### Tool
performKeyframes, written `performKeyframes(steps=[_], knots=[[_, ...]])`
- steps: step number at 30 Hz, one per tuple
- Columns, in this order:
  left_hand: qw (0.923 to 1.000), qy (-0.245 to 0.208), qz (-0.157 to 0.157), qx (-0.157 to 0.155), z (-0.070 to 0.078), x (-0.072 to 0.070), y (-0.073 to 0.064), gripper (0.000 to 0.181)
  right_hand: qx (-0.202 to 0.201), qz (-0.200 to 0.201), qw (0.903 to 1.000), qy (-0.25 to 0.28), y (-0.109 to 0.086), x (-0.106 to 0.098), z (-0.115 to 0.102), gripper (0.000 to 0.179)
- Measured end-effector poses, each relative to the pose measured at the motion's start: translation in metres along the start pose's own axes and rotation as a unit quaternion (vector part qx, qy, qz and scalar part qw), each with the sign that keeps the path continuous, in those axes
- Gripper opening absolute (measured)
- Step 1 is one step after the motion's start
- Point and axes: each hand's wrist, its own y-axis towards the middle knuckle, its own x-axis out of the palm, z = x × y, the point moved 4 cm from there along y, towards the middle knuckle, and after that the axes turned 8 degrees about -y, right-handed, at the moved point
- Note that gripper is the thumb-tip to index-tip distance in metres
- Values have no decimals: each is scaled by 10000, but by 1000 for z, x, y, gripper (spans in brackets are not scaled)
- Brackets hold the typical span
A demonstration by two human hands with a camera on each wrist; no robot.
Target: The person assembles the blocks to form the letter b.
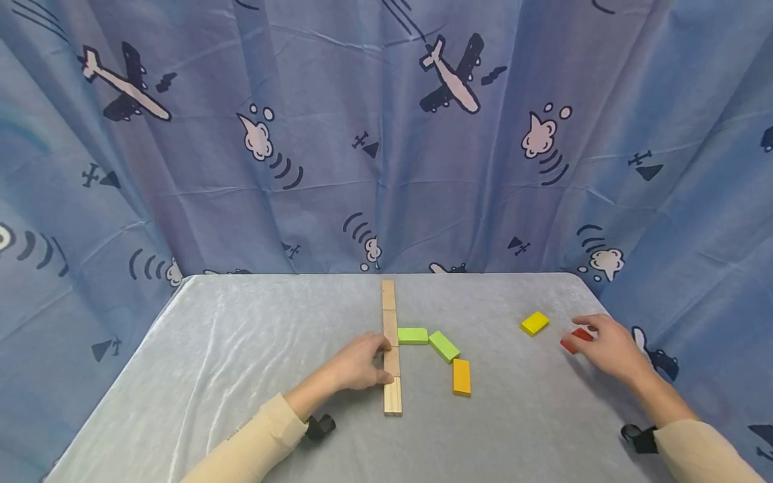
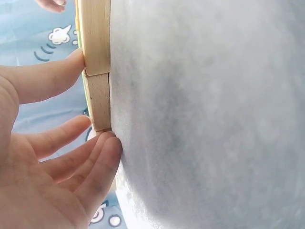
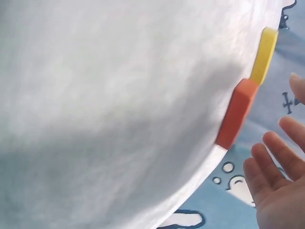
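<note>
Several plain wooden blocks (image 1: 388,295) lie end to end in a straight line. My left hand (image 1: 361,362) is at the line's left side, thumb and fingertips spread along it. In the left wrist view the thumb touches a wooden block (image 2: 96,38), and the other fingertips are by the end of the adjoining block. Over a red block (image 1: 582,333) hovers my right hand (image 1: 612,349), thumb and fingers apart, partly covering it in the head view. The right wrist view shows the fingers beside the red block (image 3: 237,114), with a gap between.
Two green blocks (image 1: 413,336) and an orange block (image 1: 461,377) curve away to the right from the wooden line. A yellow block (image 1: 535,323) lies left of the red one. A pale cloth covers the table (image 1: 272,322); a blue patterned curtain (image 1: 338,100) hangs behind.
</note>
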Motion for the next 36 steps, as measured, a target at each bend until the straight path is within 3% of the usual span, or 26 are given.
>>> performKeyframes(steps=[6, 21, 36], knots=[[10000, -7, 0, -4, -1, 0, -1, 50, 382, -133, 9992, -27, 0, 6, 16, 71], [10000, -46, -15, 3, -2, 0, 1, 50, 315, -304, 9990, -128, 3, 9, 24, 72], [10000, -50, -62, -1, -3, 1, 1, 50, 115, -416, 9989, 165, -8, 11, -13, 72]])
